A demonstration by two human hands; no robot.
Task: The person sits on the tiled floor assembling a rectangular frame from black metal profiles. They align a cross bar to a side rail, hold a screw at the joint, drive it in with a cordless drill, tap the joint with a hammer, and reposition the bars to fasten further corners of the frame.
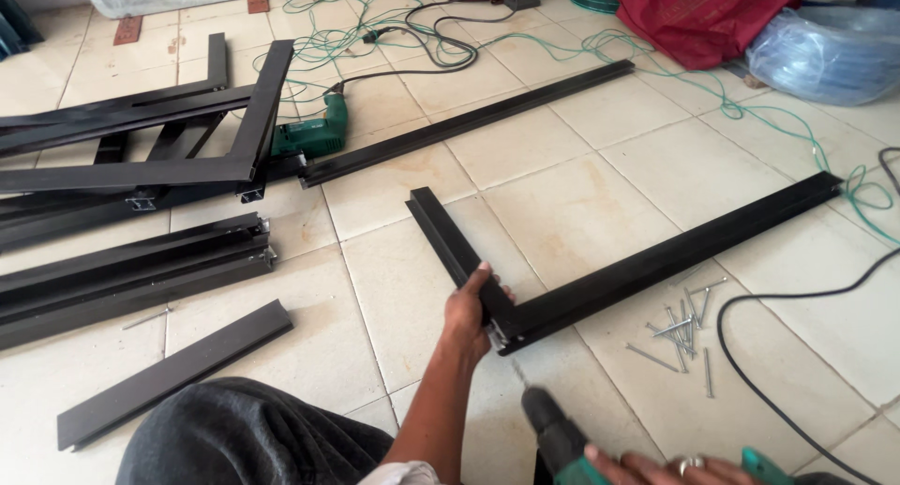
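Observation:
Two black metal profiles meet in an L-shaped corner (511,324) on the tiled floor: a short one (448,239) runs up-left and a long one (675,251) runs up-right. My left hand (466,314) grips the short profile right at that corner. At the bottom edge, my right hand (656,468) holds a green power drill (560,443). Its dark chuck points up at the corner joint, just below it. A ring shows on one finger of the right hand.
Several long screws (680,335) lie right of the corner. A black cable (778,354) curves at right. More black profiles (131,166) are stacked at left, with a second green drill (314,134) and green cord behind. A loose flat strip (173,371) lies lower left.

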